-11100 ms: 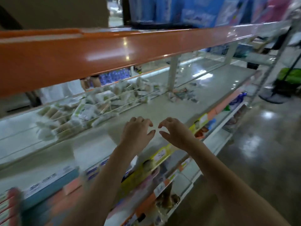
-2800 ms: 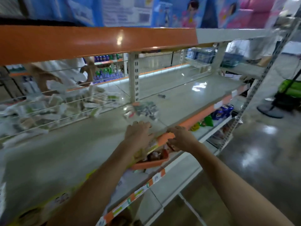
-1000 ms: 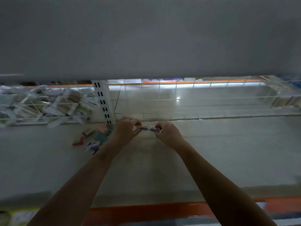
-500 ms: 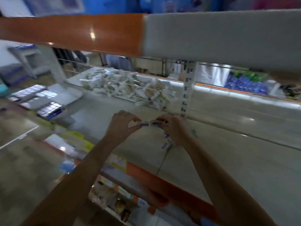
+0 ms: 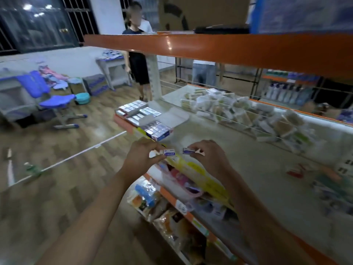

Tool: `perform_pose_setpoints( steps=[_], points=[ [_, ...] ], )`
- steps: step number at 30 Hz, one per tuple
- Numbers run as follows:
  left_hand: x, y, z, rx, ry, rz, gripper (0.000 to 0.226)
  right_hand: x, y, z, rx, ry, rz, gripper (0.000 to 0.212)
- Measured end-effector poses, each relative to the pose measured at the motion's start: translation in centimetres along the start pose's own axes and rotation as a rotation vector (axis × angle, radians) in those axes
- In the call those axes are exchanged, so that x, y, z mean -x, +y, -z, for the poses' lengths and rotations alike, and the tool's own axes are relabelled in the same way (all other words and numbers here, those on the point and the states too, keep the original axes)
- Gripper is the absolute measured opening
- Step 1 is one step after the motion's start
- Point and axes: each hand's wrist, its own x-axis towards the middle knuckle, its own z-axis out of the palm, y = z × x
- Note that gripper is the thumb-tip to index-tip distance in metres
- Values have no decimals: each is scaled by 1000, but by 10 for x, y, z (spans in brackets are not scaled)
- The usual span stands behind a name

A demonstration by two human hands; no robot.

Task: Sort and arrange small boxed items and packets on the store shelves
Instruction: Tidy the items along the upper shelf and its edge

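mid-aisle, the left hand point(image 5: 142, 159) pinches one small box point(image 5: 169, 152) and the right hand point(image 5: 207, 159) another point(image 5: 188, 150), both held above the shelf point(image 5: 267, 169) edge. light, stiff cartons by the look — likely crushable, best gripped by the short ends.

ahead of both grips the grey shelf point(image 5: 219, 138) lies open, a bare stretch running away to the right. left and beyond the left grip point(image 5: 142, 156), rows of small boxes point(image 5: 145, 119) crowd the shelf end. farther back a wire rail point(image 5: 238, 115) fences off heaped packets point(image 5: 248, 111). overhead, the orange shelf edge point(image 5: 210, 47) caps the room above.
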Motion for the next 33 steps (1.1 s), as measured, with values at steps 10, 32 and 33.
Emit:
perform_pose_setpoints(
  steps=[10,32,33],
  points=[
    [-9,-113,21,11,7,64,37,-86,-30,-85,29,-13,-26,24],
    [-189,-276,-16,141,-72,-226,16,-256,-4,-165,316,1,-295,26],
    [-193,-280,-17,148,-75,-234,15,-256,-6,-165,316,-8,-307,26]
  ],
)
